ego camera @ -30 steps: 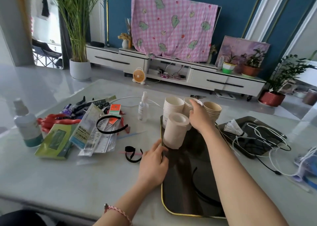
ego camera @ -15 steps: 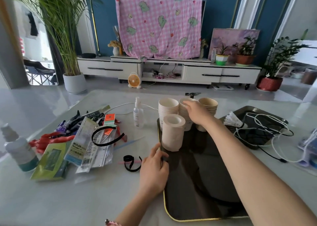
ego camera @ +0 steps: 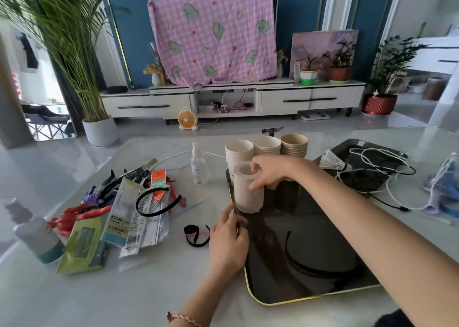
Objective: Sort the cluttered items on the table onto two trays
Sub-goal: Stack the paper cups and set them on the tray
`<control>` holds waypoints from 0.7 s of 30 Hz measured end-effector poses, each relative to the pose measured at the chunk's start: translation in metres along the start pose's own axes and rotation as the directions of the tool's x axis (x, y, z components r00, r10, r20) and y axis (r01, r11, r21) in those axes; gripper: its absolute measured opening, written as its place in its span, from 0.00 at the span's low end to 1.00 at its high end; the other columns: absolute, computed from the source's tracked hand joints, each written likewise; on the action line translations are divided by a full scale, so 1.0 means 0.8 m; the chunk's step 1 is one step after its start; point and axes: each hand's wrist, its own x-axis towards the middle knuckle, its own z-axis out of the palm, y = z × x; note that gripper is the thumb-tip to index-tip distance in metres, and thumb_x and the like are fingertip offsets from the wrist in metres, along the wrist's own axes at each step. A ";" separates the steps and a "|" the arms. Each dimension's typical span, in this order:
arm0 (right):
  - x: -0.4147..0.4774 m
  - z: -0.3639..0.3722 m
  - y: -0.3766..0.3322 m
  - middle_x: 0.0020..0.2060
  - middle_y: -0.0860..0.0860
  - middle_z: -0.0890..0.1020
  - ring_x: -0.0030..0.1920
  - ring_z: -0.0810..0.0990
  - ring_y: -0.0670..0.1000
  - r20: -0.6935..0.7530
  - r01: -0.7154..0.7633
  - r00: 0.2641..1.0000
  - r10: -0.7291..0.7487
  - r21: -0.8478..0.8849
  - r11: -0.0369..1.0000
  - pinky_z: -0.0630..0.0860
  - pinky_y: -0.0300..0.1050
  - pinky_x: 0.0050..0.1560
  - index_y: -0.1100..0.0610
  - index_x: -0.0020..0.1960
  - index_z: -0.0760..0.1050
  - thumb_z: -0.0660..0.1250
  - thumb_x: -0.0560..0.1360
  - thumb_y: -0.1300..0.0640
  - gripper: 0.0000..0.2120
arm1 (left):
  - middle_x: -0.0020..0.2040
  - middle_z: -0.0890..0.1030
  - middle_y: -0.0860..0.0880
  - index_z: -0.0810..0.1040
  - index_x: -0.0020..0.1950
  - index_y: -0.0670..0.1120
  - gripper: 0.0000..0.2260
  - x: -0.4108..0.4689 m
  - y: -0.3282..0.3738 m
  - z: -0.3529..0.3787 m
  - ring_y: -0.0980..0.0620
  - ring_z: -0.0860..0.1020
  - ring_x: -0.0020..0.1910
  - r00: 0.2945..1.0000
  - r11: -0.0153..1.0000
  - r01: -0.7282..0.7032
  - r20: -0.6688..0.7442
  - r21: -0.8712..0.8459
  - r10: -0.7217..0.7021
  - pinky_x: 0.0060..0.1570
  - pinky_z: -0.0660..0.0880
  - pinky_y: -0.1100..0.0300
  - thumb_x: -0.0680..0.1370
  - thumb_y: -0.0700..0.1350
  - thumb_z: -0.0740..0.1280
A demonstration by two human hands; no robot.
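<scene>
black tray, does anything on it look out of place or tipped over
Nothing is tipped: the cup stacks and the beige roll that the right hand grips stand upright. The odd one is a black headband lying flat on the black tray with them.

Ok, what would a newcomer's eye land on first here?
The right hand grips a pale roll standing at the black tray's far-left corner, three cup stacks just behind. The left hand rests on the tray's left rim; a clutter pile lies left of it.

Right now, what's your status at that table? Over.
Right hand grips pale cylindrical roll, upright on black gold-rimmed tray. Left hand on tray's left rim. Paper cup stacks crowd close behind roll.
</scene>
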 end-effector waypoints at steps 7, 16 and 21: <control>0.020 0.020 0.017 0.45 0.51 0.75 0.45 0.73 0.52 -0.246 0.091 0.965 -0.093 -0.022 0.996 0.68 0.45 0.41 0.55 0.49 0.68 0.71 0.72 0.50 0.15 | 0.73 0.63 0.59 0.73 0.44 0.54 0.09 0.001 0.000 -0.002 0.45 0.71 0.60 1.000 1.000 -0.030 0.003 -0.010 0.030 0.56 0.63 0.60 0.75 0.40 0.60; 0.007 -0.040 0.048 0.52 0.56 0.77 0.44 0.78 0.53 -0.705 0.092 0.708 0.040 0.147 0.985 0.74 0.44 0.41 0.59 0.58 0.69 0.61 0.78 0.55 0.11 | 0.73 0.62 0.57 0.75 0.44 0.53 0.09 0.002 -0.001 0.000 0.46 0.70 0.64 1.000 1.000 -0.025 -0.006 -0.009 0.025 0.64 0.64 0.57 0.76 0.40 0.60; 0.011 -0.016 0.090 0.62 0.58 0.66 0.50 0.77 0.57 -0.730 -0.121 0.683 0.012 -0.097 0.988 0.71 0.44 0.41 0.60 0.65 0.66 0.61 0.76 0.64 0.18 | 0.74 0.62 0.57 0.74 0.43 0.55 0.09 0.002 -0.002 0.001 0.46 0.70 0.65 1.000 0.999 -0.015 0.002 -0.033 0.015 0.64 0.66 0.52 0.76 0.41 0.59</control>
